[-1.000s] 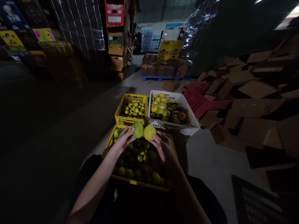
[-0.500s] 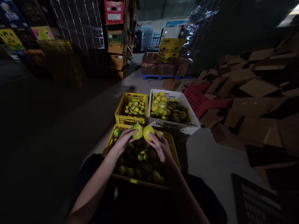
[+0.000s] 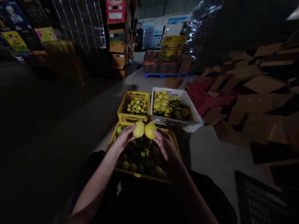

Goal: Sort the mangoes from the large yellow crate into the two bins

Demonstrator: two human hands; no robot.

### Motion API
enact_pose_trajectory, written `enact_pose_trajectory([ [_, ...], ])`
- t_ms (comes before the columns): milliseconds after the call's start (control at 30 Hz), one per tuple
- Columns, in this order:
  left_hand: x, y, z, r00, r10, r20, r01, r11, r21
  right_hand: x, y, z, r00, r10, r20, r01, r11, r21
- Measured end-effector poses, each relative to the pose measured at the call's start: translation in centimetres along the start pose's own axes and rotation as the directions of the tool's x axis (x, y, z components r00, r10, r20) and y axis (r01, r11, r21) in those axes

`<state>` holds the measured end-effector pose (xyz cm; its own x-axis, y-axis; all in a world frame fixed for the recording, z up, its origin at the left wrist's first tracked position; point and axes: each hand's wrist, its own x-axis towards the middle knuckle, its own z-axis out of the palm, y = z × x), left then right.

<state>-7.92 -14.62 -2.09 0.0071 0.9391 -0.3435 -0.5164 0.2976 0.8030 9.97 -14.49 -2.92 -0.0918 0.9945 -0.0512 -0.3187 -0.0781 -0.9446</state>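
Note:
My left hand (image 3: 123, 139) is closed round a yellow-green citrus fruit (image 3: 139, 128). My right hand (image 3: 166, 143) grips a yellow citrus fruit (image 3: 150, 130). Both fruits are held side by side, touching, above the far edge of the near yellow crate (image 3: 111, 141), which is full of dark green and yellow fruit. Beyond it stand a smaller yellow crate (image 3: 133, 117) holding small green-yellow fruit and a white crate (image 3: 191, 115) holding larger yellow and green fruit.
A red crate (image 3: 201, 99) lies tipped to the right of the white crate. Flattened cardboard boxes (image 3: 257, 90) are heaped on the right. Stacked cartons (image 3: 116, 37) and wrapped pallets stand at the back left. A loaded blue pallet (image 3: 163, 67) is behind on the concrete floor.
My left hand has turned its fruit, so a yellower side shows. Both fruits have come closer together and a little lower toward the crate's far edge.

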Motion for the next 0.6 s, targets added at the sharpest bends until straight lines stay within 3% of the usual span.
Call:
enact_pose_trajectory([
  [133, -0.7, 0.3, -0.1, 1.000, -0.012, 0.017, 0.012, 1.000, 0.006, -0.2, 0.2, 0.1, 0.996, 0.083, -0.012, -0.082, 0.994, 0.075],
  [300, -1.1, 0.3, -0.4, 0.998, -0.063, 0.018, 0.063, 0.998, 0.025, -0.2, 0.5, 0.0, 0.994, 0.104, 0.016, -0.105, 0.985, 0.140],
  [400, -1.1, 0.1, -0.5, 0.996, -0.078, 0.042, 0.077, 0.997, 0.027, -0.6, 0.5, 0.0, 0.992, 0.110, 0.063, -0.116, 0.988, 0.099],
  [600, -1.3, -0.7, -0.2, 0.988, -0.043, 0.147, 0.030, 0.996, 0.087, -1.3, 0.4, 0.2, 0.992, 0.016, 0.129, -0.010, 0.999, -0.049],
])
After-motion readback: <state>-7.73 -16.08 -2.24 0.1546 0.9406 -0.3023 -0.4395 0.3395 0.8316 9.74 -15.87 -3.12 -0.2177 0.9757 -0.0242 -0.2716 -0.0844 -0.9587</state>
